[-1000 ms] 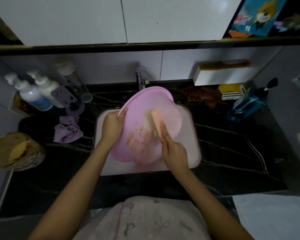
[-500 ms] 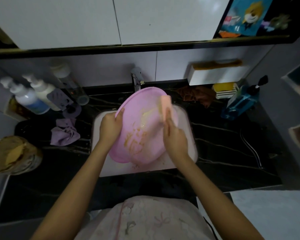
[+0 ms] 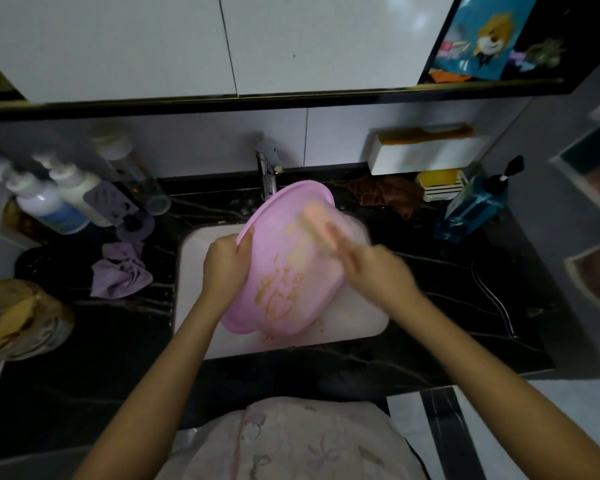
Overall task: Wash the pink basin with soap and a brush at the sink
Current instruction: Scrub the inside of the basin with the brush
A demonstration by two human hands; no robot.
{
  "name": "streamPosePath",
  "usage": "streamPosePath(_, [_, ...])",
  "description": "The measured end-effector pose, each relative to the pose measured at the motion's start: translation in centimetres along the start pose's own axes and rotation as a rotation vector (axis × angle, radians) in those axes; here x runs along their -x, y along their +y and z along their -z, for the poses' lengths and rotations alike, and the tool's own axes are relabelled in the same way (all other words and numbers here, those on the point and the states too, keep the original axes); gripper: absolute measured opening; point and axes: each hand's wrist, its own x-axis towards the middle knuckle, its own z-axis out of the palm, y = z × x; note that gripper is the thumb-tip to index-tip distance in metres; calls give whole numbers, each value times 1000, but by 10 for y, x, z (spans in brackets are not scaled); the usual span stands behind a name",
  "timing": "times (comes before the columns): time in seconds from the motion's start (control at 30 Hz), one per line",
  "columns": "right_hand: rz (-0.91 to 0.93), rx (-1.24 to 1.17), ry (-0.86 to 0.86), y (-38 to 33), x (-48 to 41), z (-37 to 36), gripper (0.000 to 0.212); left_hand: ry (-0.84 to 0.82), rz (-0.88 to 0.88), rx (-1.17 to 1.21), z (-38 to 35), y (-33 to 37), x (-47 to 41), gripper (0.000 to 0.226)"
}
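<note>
Black veined stone forms the table point(image 3: 84, 358) around a white sink point(image 3: 194, 271) in a dimly lit washroom, where a person stands washing the pink basin point(image 3: 291, 271). The basin is held tilted on edge over the sink, its top rim close to the tap point(image 3: 267, 171) at the back wall. The left hand point(image 3: 224, 261) grips the basin's left rim, fingers hooked over the edge. The right hand point(image 3: 371, 268), smeared by motion blur, holds a pale pink-orange brush point(image 3: 317, 220) against the upper part of the basin; how its fingers lie on the brush cannot be made out. Yellow-brown smears point(image 3: 278, 289) streak the basin's lower surface, though whether that is its inner or outer face is hard to tell. To the left of the sink lie a crumpled purple cloth point(image 3: 118, 271) and, behind it, white pump bottles point(image 3: 45, 206); a jar point(image 3: 18, 317) sits at the far left. To the right are a brown cloth point(image 3: 388, 195), a yellow soap bar in a white dish point(image 3: 439, 178) and a blue pump bottle point(image 3: 471, 209).
</note>
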Motion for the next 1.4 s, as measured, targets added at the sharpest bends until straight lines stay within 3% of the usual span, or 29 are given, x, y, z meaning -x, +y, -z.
streamPosePath(0.03, [-100,-14,31,12,-14,6,48,-6,-13,-6,-2,2,1,53])
streamPosePath(0.1, [-133,-92,56,14,-21,13,48,-17,-8,-18,-5,5,3,52])
streamPosePath(0.23, [261,-77,-115,-2,15,9,50,-8,-13,-53,-6,2,5,50])
streamPosePath(0.27, [238,-36,-99,6,13,14,49,-14,-19,-54,-7,4,5,50])
streamPosePath(0.37, [-84,-97,9,24,-27,24,46,-38,-29,-74,-13,17,3,49])
streamPosePath(0.4, [-98,-115,23,17,-32,22,47,-36,-30,-84,-14,17,3,48])
streamPosePath(0.53, [269,1,-91,-17,2,11,51,-3,-12,-64,-8,5,6,47])
streamPosePath(0.57, [291,65,-92,-12,3,15,51,-8,-28,-58,-9,4,8,46])
streamPosePath(0.67, [30,92,-18,11,-37,28,50,-34,-63,-54,-13,11,10,41])
streamPosePath(0.73, [-5,28,5,5,-44,26,51,-31,-67,-48,-14,8,8,40])
streamPosePath(0.87, [447,60,-51,-12,-2,16,51,-48,-66,-30,-6,-2,6,43])
streamPosePath(0.9, [478,82,-27,-7,-2,21,51,-60,-73,-31,-7,0,6,42])
streamPosePath(1.0, [218,110,-71,26,-46,30,47,-60,-97,-25,-9,6,4,38])
streamPosePath(1.1, [15,-89,-113,53,-69,32,43,-17,-126,29,-5,1,4,41])
streamPosePath(1.23, [139,-227,-107,40,-57,20,42,25,-88,9,-2,-1,4,45])
streamPosePath(1.33, [290,-83,-115,32,-52,25,44,11,-68,13,-4,-1,6,44])
streamPosePath(1.4, [148,51,-123,45,-65,32,44,0,-69,22,-6,0,7,44])
